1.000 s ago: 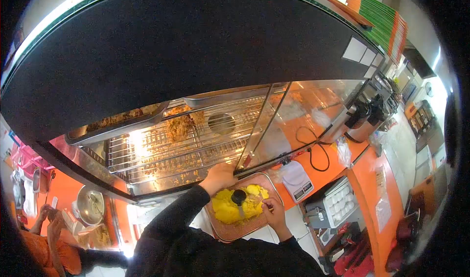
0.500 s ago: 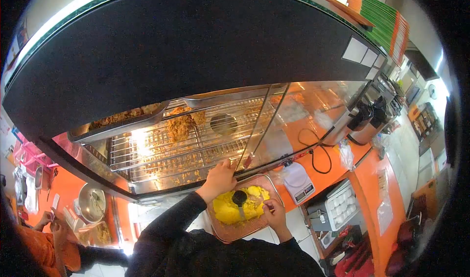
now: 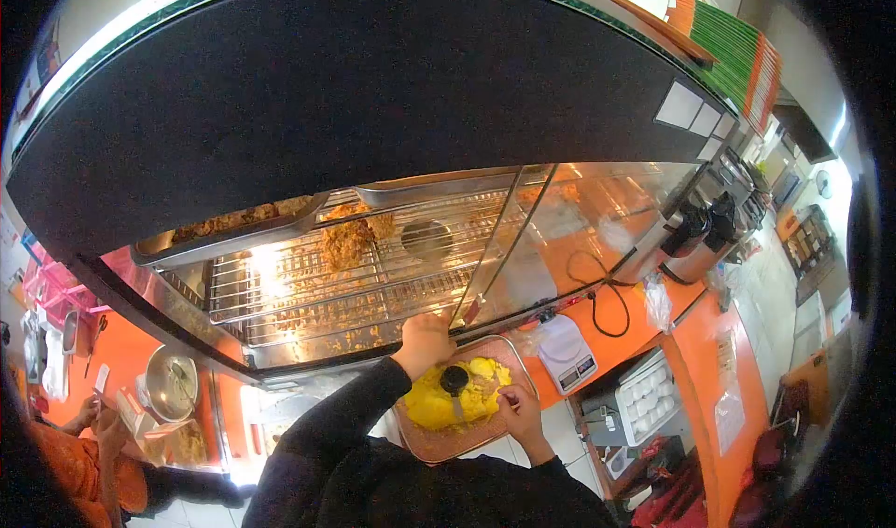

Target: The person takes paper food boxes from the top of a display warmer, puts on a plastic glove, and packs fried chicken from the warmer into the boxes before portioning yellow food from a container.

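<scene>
yellow food [image 3: 434, 409] lies in the tray [image 3: 481, 437] beside the cabinet [image 3: 373, 108], 1 black-topped tool [image 3: 454, 379] in it, perhaps for easy reach. my right fingers [image 3: 512, 399] bunch at the food's edge; my left fingers [image 3: 432, 328] curl by the glass [image 3: 501, 253], maybe steadying it. i cannot tell whether either grips anything.

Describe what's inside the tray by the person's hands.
Inside the tray, yellow food and a black-topped utensil show. Its floor beneath the food is covered; the left hand and sleeve hide its far-left corner.
</scene>
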